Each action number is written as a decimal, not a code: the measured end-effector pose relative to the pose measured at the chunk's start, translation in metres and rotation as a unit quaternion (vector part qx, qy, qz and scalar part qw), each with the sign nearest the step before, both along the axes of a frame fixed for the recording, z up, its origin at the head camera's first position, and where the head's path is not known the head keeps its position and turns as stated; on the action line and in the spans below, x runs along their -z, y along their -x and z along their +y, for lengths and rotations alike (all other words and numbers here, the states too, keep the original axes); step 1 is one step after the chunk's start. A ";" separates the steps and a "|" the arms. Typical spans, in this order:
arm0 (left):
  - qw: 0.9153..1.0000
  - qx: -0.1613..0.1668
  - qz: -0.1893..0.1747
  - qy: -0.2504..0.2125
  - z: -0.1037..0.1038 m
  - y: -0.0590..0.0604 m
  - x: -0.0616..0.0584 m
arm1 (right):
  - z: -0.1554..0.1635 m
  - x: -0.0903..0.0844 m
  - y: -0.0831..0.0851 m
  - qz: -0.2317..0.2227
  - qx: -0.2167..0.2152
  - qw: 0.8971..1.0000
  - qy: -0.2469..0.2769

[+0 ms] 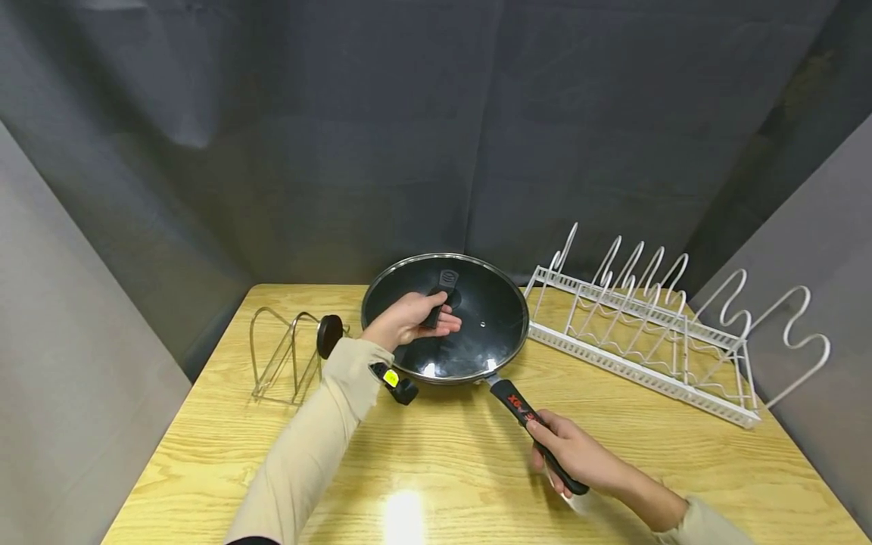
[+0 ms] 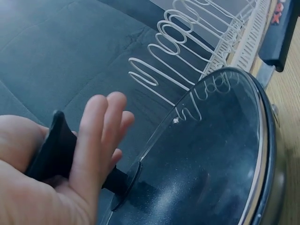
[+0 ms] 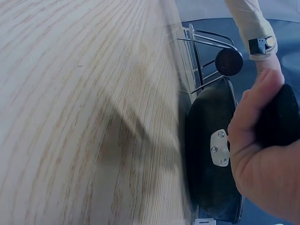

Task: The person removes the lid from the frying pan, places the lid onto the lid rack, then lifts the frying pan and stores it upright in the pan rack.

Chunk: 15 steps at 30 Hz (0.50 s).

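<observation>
A black frying pan with a glass lid (image 1: 477,333) stands on the wooden table (image 1: 443,469). My left hand (image 1: 415,319) reaches over the lid and holds its black handle (image 1: 444,283) between thumb and fingers. In the left wrist view the lid handle (image 2: 51,150) lies across the left hand (image 2: 93,140), whose fingers are nearly straight above the lid (image 2: 211,154). My right hand (image 1: 579,454) grips the pan's long black handle (image 1: 515,401) near its end. The right wrist view shows the right hand (image 3: 262,159) wrapped round the pan handle (image 3: 279,117), with the pan's underside (image 3: 206,154) beyond.
A white wire rack (image 1: 640,333) with tall loops stands to the right of the pan, also seen as the white rack (image 2: 187,47). A small metal wire holder (image 1: 282,352) with a black round knob (image 1: 330,334) sits at the left. Dark cloth walls close in the table.
</observation>
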<state>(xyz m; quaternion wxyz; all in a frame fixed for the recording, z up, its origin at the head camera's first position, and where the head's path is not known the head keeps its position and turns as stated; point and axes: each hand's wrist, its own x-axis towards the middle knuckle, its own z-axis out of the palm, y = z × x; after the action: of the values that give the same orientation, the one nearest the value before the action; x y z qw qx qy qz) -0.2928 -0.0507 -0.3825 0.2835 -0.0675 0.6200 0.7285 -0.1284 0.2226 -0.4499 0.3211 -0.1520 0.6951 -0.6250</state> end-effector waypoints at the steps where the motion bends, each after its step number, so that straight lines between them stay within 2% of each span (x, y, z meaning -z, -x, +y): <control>1: 1.000 -0.002 -0.002 -0.008 0.000 0.000 0.000 | 0.000 0.000 0.000 0.003 0.001 1.000 -0.001; 8: 0.998 -0.025 -0.004 -0.058 0.002 0.001 0.001 | -0.002 0.002 0.000 0.021 0.023 0.999 -0.025; 15: 0.997 -0.027 -0.003 -0.073 0.003 0.002 0.003 | -0.004 0.003 0.001 0.040 0.026 0.998 -0.038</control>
<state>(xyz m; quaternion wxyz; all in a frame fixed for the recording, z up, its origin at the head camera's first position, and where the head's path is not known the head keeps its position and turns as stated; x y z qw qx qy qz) -0.2947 -0.0482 -0.3858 0.2698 -0.0659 0.5624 0.7788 -0.1292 0.2189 -0.4530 0.2822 -0.1470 0.7343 -0.5996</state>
